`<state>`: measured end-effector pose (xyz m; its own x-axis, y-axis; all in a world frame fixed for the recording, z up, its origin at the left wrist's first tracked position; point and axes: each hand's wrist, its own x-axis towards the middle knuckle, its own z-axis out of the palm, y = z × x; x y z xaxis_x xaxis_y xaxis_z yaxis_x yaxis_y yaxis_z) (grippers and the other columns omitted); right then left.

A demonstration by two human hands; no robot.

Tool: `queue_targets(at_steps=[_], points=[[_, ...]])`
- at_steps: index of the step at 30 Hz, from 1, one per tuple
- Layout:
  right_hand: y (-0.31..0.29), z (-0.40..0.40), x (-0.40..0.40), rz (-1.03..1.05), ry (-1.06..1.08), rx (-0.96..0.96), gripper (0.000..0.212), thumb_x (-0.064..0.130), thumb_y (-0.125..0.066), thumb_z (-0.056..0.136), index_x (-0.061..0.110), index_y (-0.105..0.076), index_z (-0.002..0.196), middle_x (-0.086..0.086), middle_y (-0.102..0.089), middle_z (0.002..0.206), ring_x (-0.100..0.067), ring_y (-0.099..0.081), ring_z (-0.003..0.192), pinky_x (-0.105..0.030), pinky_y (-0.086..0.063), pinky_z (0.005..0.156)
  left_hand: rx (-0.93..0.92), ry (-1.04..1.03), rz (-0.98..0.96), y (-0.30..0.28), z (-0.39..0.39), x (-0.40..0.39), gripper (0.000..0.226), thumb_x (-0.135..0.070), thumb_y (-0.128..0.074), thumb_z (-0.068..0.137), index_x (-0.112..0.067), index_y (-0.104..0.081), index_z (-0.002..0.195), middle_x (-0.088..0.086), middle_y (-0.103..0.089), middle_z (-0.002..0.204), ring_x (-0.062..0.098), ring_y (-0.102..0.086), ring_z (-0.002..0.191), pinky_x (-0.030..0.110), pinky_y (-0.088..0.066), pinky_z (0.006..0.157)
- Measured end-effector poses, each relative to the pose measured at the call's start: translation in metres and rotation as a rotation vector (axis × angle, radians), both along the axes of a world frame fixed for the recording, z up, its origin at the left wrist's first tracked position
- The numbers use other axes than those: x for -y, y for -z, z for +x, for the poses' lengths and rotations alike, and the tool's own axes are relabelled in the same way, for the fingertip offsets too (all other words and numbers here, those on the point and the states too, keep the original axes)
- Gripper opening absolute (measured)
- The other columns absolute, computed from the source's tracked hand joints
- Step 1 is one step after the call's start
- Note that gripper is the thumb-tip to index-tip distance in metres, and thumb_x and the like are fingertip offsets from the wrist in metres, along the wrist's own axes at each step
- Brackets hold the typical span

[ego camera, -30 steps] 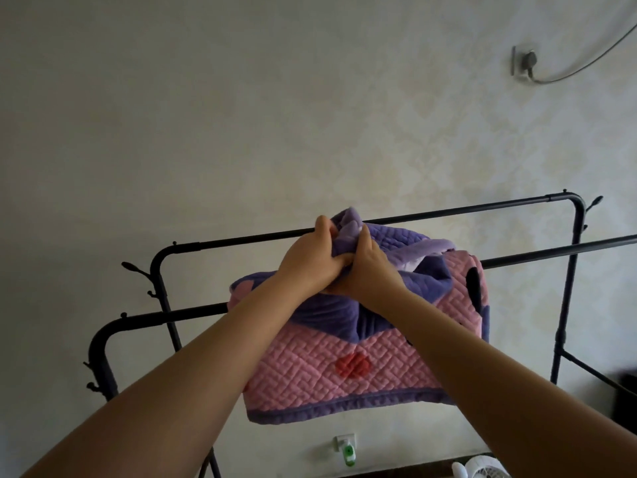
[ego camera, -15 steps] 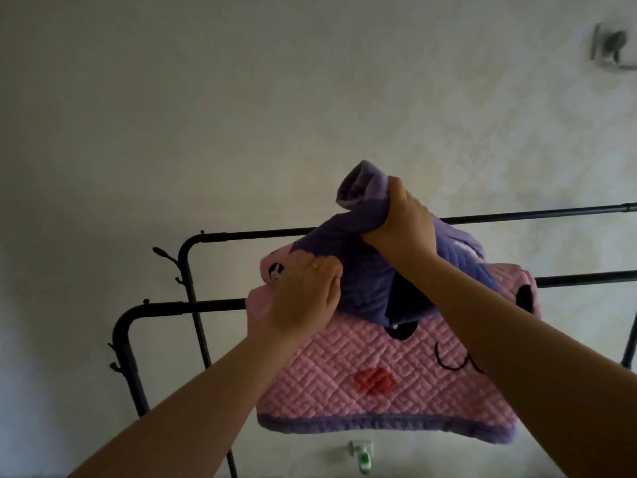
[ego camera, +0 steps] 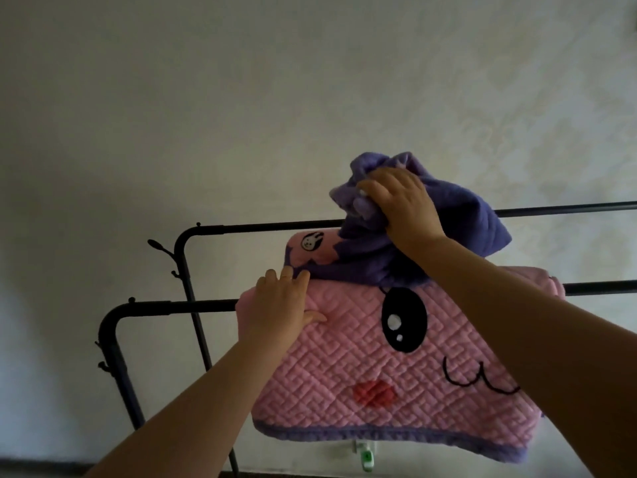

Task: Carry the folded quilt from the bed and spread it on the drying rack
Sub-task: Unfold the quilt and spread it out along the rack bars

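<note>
Right hand (ego camera: 405,208) had lifted purple fold higher and rightward, fingers clenched round it, left hand (ego camera: 279,308) flat with fingers released on pink quilt (ego camera: 344,370), quilt draped over black drying rack (ego camera: 206,230) rails

Pale patterned wall (ego camera: 241,115) behind; green-and-white plug-in device (ego camera: 367,458) low on it, near dark floor strip (ego camera: 44,469).

You have: one quilt (ego camera: 396,367), one drying rack (ego camera: 193,305) with two rails, two hands, one wall plug (ego camera: 367,458).
</note>
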<state>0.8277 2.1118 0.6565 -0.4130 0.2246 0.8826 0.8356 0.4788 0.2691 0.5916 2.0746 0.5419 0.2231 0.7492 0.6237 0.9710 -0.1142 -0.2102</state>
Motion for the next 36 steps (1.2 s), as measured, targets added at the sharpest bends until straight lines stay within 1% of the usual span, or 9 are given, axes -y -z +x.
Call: queue_targets(at_steps=[3, 7, 12, 18, 23, 27, 29, 33, 36], points=[[0.023, -0.002, -0.012, -0.208, 0.148, 0.137, 0.042, 0.020, -0.065, 0.082, 0.022, -0.059, 0.124, -0.004, -0.056, 0.132, -0.031, -0.045, 0.129, -0.045, -0.027, 0.113, -0.007, -0.011, -0.036, -0.004, 0.006, 0.002, 0.076, -0.075, -0.056, 0.071, -0.023, -0.042, 0.125, 0.003, -0.054, 0.116, 0.026, -0.053, 0.100, 0.037, -0.047, 0.078], [0.028, -0.003, -0.013, -0.584, 0.314, 0.159, 0.073, 0.011, -0.054, 0.088, 0.031, -0.022, 0.151, -0.004, -0.017, 0.160, -0.030, -0.019, 0.145, -0.047, -0.022, 0.117, -0.006, -0.047, -0.072, -0.008, 0.013, 0.005, 0.072, -0.068, -0.058, 0.077, -0.022, -0.042, 0.130, 0.003, -0.052, 0.119, 0.025, -0.052, 0.105, 0.034, -0.046, 0.078], [0.035, 0.006, 0.003, -0.822, 0.314, 0.136, 0.051, 0.040, -0.050, 0.093, 0.037, -0.037, 0.143, -0.002, -0.054, 0.136, -0.029, -0.054, 0.120, -0.043, -0.046, 0.096, 0.010, -0.061, -0.133, -0.009, 0.018, -0.001, 0.070, -0.062, -0.064, 0.077, -0.019, -0.044, 0.130, 0.006, -0.053, 0.121, 0.028, -0.052, 0.106, 0.035, -0.046, 0.083], [0.070, 0.017, 0.032, -0.971, 0.463, 0.079, 0.051, 0.048, -0.059, 0.086, 0.034, -0.048, 0.134, -0.001, -0.056, 0.131, -0.026, -0.055, 0.117, -0.042, -0.048, 0.094, -0.016, -0.036, -0.074, -0.006, 0.026, 0.014, 0.037, -0.030, -0.057, 0.093, -0.016, -0.047, 0.126, 0.007, -0.054, 0.120, 0.026, -0.053, 0.105, 0.032, -0.043, 0.079], [0.073, 0.020, 0.041, -0.952, 0.486, 0.007, 0.048, 0.025, -0.068, 0.084, 0.021, -0.054, 0.130, -0.005, -0.052, 0.122, -0.027, -0.056, 0.112, -0.038, -0.050, 0.091, 0.274, 0.032, -0.145, -0.013, 0.030, 0.027, 0.026, -0.011, -0.049, 0.095, -0.010, -0.052, 0.121, 0.010, -0.060, 0.111, 0.026, -0.056, 0.098, 0.035, -0.047, 0.081], [0.077, 0.018, 0.044, -0.803, 0.535, -0.050, 0.032, 0.009, -0.059, 0.088, 0.014, -0.062, 0.119, -0.005, -0.057, 0.114, -0.025, -0.059, 0.106, -0.033, -0.051, 0.089, 0.725, -0.053, -0.143, -0.011, 0.026, 0.032, 0.035, -0.035, -0.041, 0.087, -0.011, -0.066, 0.085, 0.001, -0.062, 0.065, 0.019, -0.057, 0.058, 0.026, -0.042, 0.052], [0.082, 0.017, 0.048, -0.731, 0.572, -0.063, 0.026, 0.008, -0.058, 0.089, 0.014, -0.064, 0.113, -0.005, -0.058, 0.110, -0.024, -0.058, 0.105, -0.034, -0.053, 0.084, 0.836, -0.078, -0.115, -0.003, 0.024, 0.027, 0.029, -0.044, -0.047, 0.076, -0.023, -0.065, 0.085, -0.002, -0.065, 0.068, 0.020, -0.063, 0.060, 0.032, -0.054, 0.058], [0.093, 0.017, 0.058, -0.622, 0.526, -0.151, 0.015, 0.013, -0.063, 0.087, 0.021, -0.069, 0.098, 0.001, -0.056, 0.102, -0.019, -0.054, 0.099, -0.029, -0.050, 0.067, 0.205, -0.084, -0.063, 0.007, 0.019, 0.026, 0.014, -0.033, -0.055, 0.081, -0.024, -0.060, 0.091, 0.001, -0.064, 0.088, 0.026, -0.062, 0.083, 0.042, -0.052, 0.075], [0.098, 0.021, 0.063, -0.639, 0.447, -0.193, 0.011, 0.018, -0.068, 0.083, 0.028, -0.072, 0.089, 0.005, -0.055, 0.122, -0.019, -0.048, 0.114, -0.034, -0.045, 0.091, -0.035, 0.051, -0.114, 0.005, 0.013, 0.031, 0.012, -0.023, -0.062, 0.087, -0.021, -0.066, 0.098, 0.007, -0.050, 0.130, 0.030, -0.044, 0.114, 0.041, -0.040, 0.097]])
